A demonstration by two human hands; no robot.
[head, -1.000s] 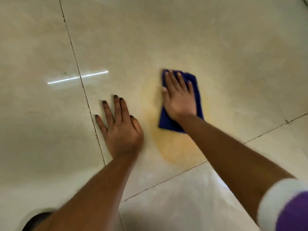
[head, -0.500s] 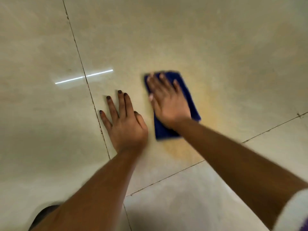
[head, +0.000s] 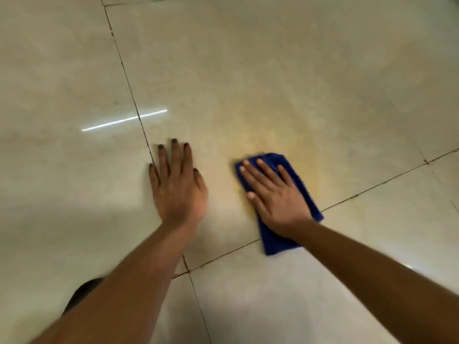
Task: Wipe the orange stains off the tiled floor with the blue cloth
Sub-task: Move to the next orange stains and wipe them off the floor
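A folded blue cloth (head: 279, 242) lies flat on the glossy beige tiled floor (head: 285, 70). My right hand (head: 273, 197) presses down on it with fingers spread, palm covering most of the cloth. A pale orange stain (head: 260, 142) spreads over the tile just beyond and to both sides of the cloth. My left hand (head: 177, 184) rests flat on the floor to the left of the stain, fingers together, holding nothing, right beside a grout line.
Dark grout lines (head: 129, 83) cross the floor; one runs diagonally under the cloth's near end towards the right (head: 372, 188). A bright strip of reflected light (head: 124, 120) lies to the left. A dark shape (head: 82, 294) sits at the lower left behind my arm.
My right hand has slid the cloth towards me and to the right, uncovering the stained tile beyond it. My left hand has stayed planted on the floor.
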